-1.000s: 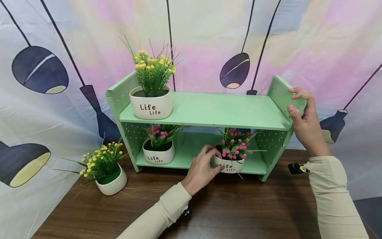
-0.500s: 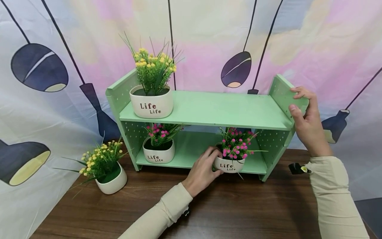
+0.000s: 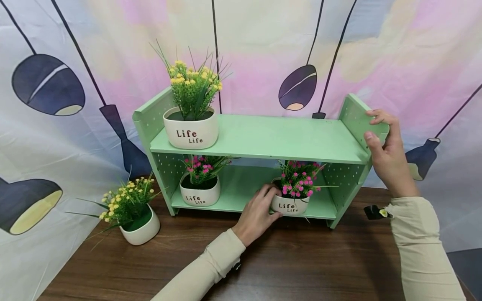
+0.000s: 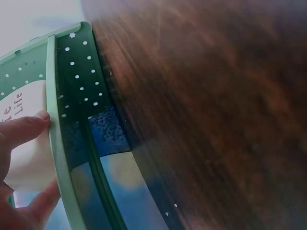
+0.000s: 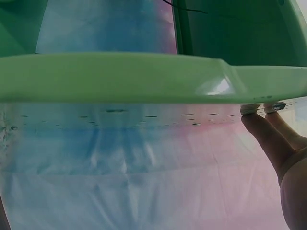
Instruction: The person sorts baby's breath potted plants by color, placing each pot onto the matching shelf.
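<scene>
A person's left hand [image 3: 257,215] holds a white, pink-flowered pot [image 3: 288,205] at the right end of the lower shelf [image 3: 241,184] of a green shelf unit [image 3: 271,158], while the right hand [image 3: 389,161] steadies on the frame. The left grip is clamped on the pot's left side, fingers at the rim and thumb low at the front; the left wrist view shows a fingertip against the white wall, beside the green shelf edge. The pot stands upright near the shelf's front, though whether its base bears fully on the board cannot be told. The right grip is closed over the edge of the unit's right side panel [image 3: 355,123], near its top, with two fingertips touching the panel in the right wrist view. To the left on the same level sits a second pot of pink flowers [image 3: 199,194], well apart from the first and lettered "Life" like it. A pot of yellow flowers [image 3: 191,133] stands directly above, at the left end of the upper shelf [image 3: 278,136]. Another yellow-blossomed pot [image 3: 142,230] rests, slightly tilted in view, on the brown wooden bench [image 3: 301,259], left of the unit. Beige sleeves [image 3: 419,234] cover both forearms, and a pastel cloth backdrop [image 3: 256,50] printed with dark hanging lamps spans the far side.
</scene>
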A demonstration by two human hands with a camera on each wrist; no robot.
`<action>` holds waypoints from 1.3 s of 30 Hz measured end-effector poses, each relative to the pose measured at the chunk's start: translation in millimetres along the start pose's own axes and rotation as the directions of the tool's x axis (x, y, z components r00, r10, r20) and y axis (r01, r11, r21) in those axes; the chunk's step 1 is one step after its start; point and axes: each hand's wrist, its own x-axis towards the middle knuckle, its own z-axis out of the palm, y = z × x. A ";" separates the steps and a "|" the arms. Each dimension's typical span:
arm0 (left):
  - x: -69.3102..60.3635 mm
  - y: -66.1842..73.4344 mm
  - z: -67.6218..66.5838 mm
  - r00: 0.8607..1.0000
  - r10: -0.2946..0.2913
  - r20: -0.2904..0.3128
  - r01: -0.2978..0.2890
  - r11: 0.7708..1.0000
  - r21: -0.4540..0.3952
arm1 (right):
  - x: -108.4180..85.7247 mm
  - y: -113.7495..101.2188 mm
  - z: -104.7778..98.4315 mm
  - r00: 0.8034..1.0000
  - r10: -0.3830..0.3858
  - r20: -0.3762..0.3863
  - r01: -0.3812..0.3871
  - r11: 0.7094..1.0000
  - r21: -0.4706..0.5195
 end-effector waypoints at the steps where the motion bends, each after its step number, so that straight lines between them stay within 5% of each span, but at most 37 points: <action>1: 0.3 -0.2 0.5 1.000 0.001 -0.004 -0.001 1.000 0.007 | -0.1 0.2 0.0 1.000 -0.004 -0.001 0.004 1.000 0.005; 18: 3.9 1.1 2.8 1.000 -0.001 -0.012 0.001 0.999 0.039 | -0.8 -1.6 -3.0 1.000 -0.009 -0.014 0.009 0.999 -0.042; 25: -2.0 -3.0 0.4 0.998 -0.065 -0.012 0.064 0.996 -0.068 | -0.6 0.3 -1.4 1.000 -0.013 -0.007 0.013 0.999 -0.039; 39: -29.9 -5.6 -58.2 0.998 -0.060 -0.010 0.059 0.993 -0.100 | -0.8 -3.7 0.7 1.000 0.019 0.006 -0.019 1.000 -0.005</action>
